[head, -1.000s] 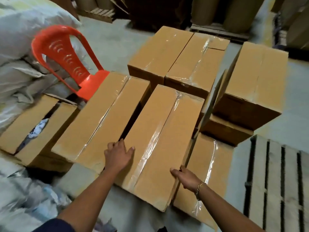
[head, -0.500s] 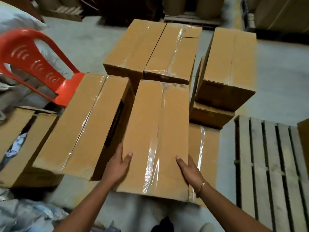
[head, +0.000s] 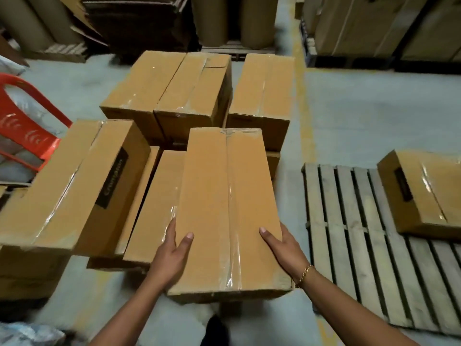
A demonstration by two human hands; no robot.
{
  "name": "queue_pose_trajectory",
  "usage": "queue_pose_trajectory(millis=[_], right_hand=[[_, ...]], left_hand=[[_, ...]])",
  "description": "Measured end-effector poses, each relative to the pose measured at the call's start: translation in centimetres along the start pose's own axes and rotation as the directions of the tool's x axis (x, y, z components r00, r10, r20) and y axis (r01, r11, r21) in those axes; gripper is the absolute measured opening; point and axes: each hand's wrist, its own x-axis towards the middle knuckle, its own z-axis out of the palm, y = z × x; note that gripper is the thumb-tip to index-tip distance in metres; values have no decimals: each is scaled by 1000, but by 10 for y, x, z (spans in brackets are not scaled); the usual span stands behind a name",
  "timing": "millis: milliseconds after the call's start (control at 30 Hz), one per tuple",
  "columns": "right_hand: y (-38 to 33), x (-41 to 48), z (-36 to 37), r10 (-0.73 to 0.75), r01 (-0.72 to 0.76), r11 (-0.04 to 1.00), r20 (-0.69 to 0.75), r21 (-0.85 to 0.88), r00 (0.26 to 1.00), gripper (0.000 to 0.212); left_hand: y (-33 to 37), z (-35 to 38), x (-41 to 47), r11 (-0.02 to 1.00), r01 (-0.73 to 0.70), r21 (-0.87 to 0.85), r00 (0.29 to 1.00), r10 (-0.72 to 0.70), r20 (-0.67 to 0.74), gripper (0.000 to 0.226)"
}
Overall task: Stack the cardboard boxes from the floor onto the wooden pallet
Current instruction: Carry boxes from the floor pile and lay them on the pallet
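Head view: your left hand point(head: 174, 255) and right hand point(head: 282, 245) clamp the long sides of a taped cardboard box point(head: 224, 208) near its close end. Thumbs on top, fingers down the walls, both grasping it, likely to keep so long a load level. It looks lifted above the other boxes point(head: 194, 96) on the floor point(head: 374, 121). To your right lies the wooden pallet point(head: 349, 233), with a placed box point(head: 429, 196) at its far corner. The bare near slats look the natural spot.

left grip point(head: 172, 253), right grip point(head: 283, 244), thumbs forward
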Motion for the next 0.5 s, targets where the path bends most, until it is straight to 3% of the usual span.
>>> queue_pose_trajectory(millis=[133,300,500], right_hand=[[33,-39,-76,-47,44,998,-41,-55,998,63],[72,-81,-174,-25,19,999,-158,-40,987,85],[92,-107,-272,25,-11,999,-289,49,957,65]], left_hand=[[25,72,-51,1000,0,1,1000,0,1,78],[80,153,-86,994,-106,2,991,106,82,74],[147,232,-83,978,-209,-15,957,207,204,71]])
